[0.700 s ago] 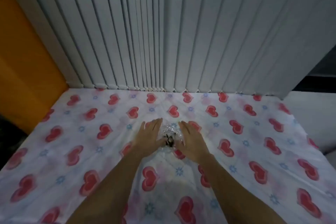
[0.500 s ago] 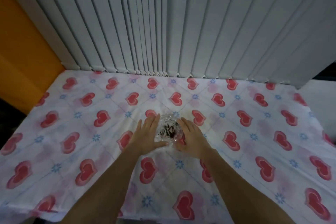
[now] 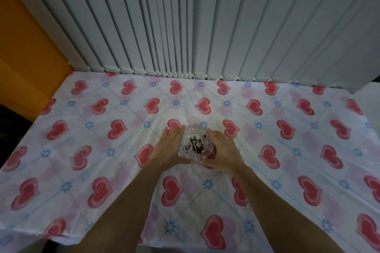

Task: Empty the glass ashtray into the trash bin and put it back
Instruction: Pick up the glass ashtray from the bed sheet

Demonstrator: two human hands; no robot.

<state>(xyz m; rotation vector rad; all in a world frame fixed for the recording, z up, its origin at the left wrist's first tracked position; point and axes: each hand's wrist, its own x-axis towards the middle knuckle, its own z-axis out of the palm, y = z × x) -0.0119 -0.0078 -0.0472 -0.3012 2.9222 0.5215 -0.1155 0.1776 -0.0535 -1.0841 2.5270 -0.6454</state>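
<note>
Head view — glass ashtray (image 3: 194, 146) holds dark debris.

Both bare forearms reach in from the near edge and converge toward the middle of the scene, the left one from near left, the right one from near right. The left hand (image 3: 171, 147) lies palm inward with its fingers straight, close together and pointing to the far side, its thumb turned in toward the right. The right hand (image 3: 223, 150) mirrors it, fingers extended toward the far left and thumb turned in low. The two hands stand just apart, cupped toward each other, thumbs nearly meeting at the near side. Neither hand is closed into a fist.
</note>
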